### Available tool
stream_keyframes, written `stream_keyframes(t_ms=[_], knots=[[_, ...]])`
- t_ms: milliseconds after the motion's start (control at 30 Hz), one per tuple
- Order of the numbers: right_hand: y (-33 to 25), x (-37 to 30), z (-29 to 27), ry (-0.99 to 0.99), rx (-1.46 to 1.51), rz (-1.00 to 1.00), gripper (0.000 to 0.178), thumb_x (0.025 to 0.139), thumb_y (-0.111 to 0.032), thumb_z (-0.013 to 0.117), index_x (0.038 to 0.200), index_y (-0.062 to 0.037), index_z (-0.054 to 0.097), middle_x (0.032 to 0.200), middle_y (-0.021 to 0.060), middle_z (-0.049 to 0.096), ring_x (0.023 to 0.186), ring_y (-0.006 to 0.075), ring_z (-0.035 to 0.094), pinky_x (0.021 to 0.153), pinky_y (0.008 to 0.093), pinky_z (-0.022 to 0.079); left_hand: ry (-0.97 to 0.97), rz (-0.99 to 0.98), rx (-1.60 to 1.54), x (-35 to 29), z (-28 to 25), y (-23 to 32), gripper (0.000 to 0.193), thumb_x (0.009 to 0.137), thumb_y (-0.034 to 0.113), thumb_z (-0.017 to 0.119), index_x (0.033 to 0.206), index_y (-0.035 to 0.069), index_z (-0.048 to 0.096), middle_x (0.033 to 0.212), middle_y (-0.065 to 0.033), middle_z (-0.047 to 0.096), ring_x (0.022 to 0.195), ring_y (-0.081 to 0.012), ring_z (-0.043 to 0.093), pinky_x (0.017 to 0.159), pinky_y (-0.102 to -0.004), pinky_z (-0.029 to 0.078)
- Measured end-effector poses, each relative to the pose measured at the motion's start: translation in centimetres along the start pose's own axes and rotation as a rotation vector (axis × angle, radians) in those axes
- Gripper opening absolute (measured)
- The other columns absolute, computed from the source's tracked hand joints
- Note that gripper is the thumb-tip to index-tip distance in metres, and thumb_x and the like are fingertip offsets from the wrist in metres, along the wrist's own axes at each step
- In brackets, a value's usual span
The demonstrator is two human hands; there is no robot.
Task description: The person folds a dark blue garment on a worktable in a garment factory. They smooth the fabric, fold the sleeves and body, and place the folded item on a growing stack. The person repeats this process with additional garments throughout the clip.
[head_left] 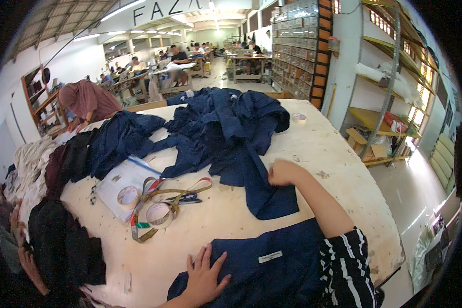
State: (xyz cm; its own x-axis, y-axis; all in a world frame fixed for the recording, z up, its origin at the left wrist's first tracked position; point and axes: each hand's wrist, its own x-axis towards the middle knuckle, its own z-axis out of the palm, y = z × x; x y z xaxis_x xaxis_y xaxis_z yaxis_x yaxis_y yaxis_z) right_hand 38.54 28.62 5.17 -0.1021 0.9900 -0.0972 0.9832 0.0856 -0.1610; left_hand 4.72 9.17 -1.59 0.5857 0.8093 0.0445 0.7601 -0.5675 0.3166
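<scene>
A navy garment (282, 256) with a small white label (270, 256) lies spread on the table in front of me. My left hand (205, 274) rests flat on its left part, fingers spread. Farther off is a large heap of navy garments (226, 123), one piece trailing toward me. My right hand (283, 173) reaches out to that trailing navy garment (269, 197). Its fingers are curled closed at the cloth's edge, slightly blurred, and the fingertips are partly hidden. A black-and-white striped sleeve (346, 267) covers my right upper arm.
Left of centre on the pale table (339, 190) lie a tape measure (190, 191), tape rolls (159, 214), scissors (189, 198) and a plastic packet (119, 179). Black cloth (64, 246) and other garment piles line the left side, where people stand. Shelving (390, 77) rises at right.
</scene>
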Motion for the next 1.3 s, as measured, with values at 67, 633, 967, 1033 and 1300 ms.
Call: stream_keyframes(t_ms=[67, 633, 967, 1033, 1300], knots=[[-2.0, 3.6, 0.8, 0.374, 0.228, 0.037, 0.055, 0.063, -0.038, 0.073, 0.110, -0.0108, 0.061, 0.115, 0.0219, 0.055, 0.100, 0.0373, 0.057, 0.084, 0.0440, 0.048, -0.003, -0.003, 0.015, -0.3, 0.5, 0.0, 0.063, 0.083, 0.045, 0.055, 0.138, 0.022, 0.035, 0.146, -0.0236, 0.015, 0.134, -0.0391, 0.017, 0.102, -0.0652, 0.011], [7.0, -1.8, 2.9, 0.115, -0.243, 0.268, 0.018, 0.065, -0.005, 0.060, 0.080, -0.0027, 0.068, 0.086, 0.0216, 0.064, 0.083, 0.0356, 0.063, 0.074, 0.0420, 0.052, -0.012, -0.007, 0.015, -0.8, 0.1, -0.9, 0.062, 0.082, 0.048, 0.055, 0.136, 0.024, 0.037, 0.146, -0.0226, 0.017, 0.135, -0.0376, 0.018, 0.101, -0.0670, 0.009], [-4.6, -2.8, -4.2, 0.547, -0.207, 0.100, 0.048, 0.064, -0.037, 0.074, 0.097, -0.0041, 0.064, 0.110, 0.0184, 0.055, 0.108, 0.0350, 0.051, 0.091, 0.0451, 0.041, -0.042, -0.038, -0.012, -0.7, -0.5, 0.0, 0.062, 0.082, 0.046, 0.056, 0.137, 0.024, 0.037, 0.146, -0.0231, 0.016, 0.135, -0.0390, 0.017, 0.101, -0.0674, 0.009], [-7.7, 1.1, -1.2, 0.620, -0.018, -0.082, 0.083, 0.061, -0.050, 0.075, 0.131, -0.0197, 0.042, 0.138, 0.0260, 0.030, 0.123, 0.0445, 0.035, 0.099, 0.0567, 0.031, -0.045, -0.009, 0.000, -0.7, -0.5, -0.2, 0.062, 0.082, 0.046, 0.056, 0.137, 0.024, 0.037, 0.146, -0.0227, 0.016, 0.135, -0.0386, 0.017, 0.101, -0.0676, 0.010], [-2.9, 9.4, 4.0, 0.539, -0.311, 0.141, 0.019, 0.085, -0.017, 0.052, 0.089, -0.0145, 0.070, 0.095, 0.0135, 0.058, 0.096, 0.0309, 0.057, 0.079, 0.0398, 0.050, -0.024, 0.018, 0.032, -0.9, 0.2, -1.3, 0.062, 0.083, 0.049, 0.054, 0.137, 0.026, 0.035, 0.146, -0.0221, 0.017, 0.135, -0.0367, 0.019, 0.099, -0.0684, 0.012]])
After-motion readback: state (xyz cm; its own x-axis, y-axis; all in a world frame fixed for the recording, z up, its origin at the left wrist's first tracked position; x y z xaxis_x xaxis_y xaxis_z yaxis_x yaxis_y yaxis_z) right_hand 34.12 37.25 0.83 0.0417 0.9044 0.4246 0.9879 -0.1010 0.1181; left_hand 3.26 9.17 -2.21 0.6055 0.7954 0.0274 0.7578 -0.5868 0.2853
